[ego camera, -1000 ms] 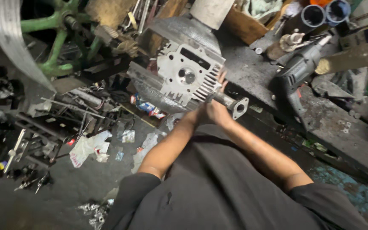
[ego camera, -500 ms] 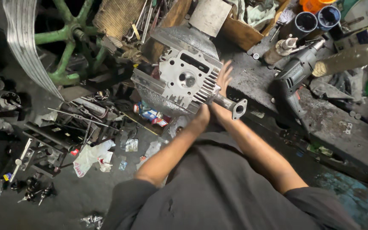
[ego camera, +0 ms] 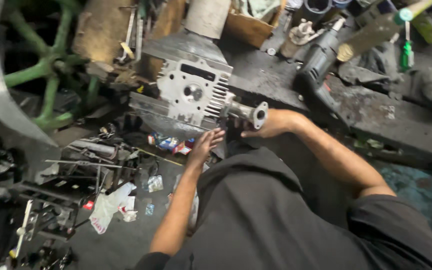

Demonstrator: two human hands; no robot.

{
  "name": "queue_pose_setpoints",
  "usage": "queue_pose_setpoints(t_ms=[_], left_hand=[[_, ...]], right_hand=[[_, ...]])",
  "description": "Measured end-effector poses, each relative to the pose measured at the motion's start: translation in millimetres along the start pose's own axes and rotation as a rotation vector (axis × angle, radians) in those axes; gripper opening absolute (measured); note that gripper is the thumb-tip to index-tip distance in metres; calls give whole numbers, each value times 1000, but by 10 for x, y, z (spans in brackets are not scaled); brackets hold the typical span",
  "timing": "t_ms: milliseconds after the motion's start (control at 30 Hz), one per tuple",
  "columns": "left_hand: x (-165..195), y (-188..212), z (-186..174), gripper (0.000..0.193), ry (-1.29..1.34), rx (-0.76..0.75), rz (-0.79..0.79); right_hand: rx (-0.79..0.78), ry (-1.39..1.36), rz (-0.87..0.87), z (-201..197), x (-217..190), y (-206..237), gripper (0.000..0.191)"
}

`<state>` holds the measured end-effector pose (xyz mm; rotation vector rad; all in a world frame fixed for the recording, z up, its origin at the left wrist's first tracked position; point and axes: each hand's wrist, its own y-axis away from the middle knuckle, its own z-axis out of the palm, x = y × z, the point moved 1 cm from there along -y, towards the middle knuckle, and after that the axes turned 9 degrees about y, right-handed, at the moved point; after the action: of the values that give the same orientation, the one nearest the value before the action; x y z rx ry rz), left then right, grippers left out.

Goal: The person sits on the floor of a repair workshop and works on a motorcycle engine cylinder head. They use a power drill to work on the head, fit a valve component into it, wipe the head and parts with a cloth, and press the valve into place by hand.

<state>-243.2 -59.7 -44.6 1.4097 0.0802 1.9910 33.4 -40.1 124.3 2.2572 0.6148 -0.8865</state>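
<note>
A grey finned cylinder head [ego camera: 193, 92] lies at the edge of a dirty dark workbench [ego camera: 376, 107]. A short metal intake pipe [ego camera: 248, 111] with a flange sticks out of its right side. My right hand [ego camera: 271, 124] is curled under this pipe and grips it. My left hand [ego camera: 207, 142] hangs just below the head's lower right corner, fingers apart, holding nothing. Both forearms reach forward over my dark shirt.
A black power drill [ego camera: 321, 65] lies on the bench right of the head, with a green-handled screwdriver [ego camera: 407, 52] beyond it. A cardboard box [ego camera: 248, 27] stands behind. A green spoked wheel [ego camera: 51, 75] is at the left. Metal tools [ego camera: 81, 162], a white rag [ego camera: 108, 205] and small packets [ego camera: 171, 144] litter the floor.
My left hand has dropped from the pipe to below the head and opened. My right hand has slid onto the pipe. The view has shifted closer.
</note>
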Motion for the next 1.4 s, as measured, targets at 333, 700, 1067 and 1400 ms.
queue_pose_setpoints(t_ms=[333, 700, 1067, 1400], left_hand=[[-248, 166, 57, 44, 141, 356, -10], [-401, 464, -73, 38, 79, 229, -78], [1876, 1412, 702, 30, -833, -531, 86], [3423, 1157, 1277, 25, -1382, 0, 844]], right_hand=[[394, 232, 40, 1348, 150, -391, 9], [1193, -495, 388, 305, 1029, -242, 23], [877, -1131, 0, 492, 74, -138, 51], [413, -1868, -610, 596, -368, -196, 43]])
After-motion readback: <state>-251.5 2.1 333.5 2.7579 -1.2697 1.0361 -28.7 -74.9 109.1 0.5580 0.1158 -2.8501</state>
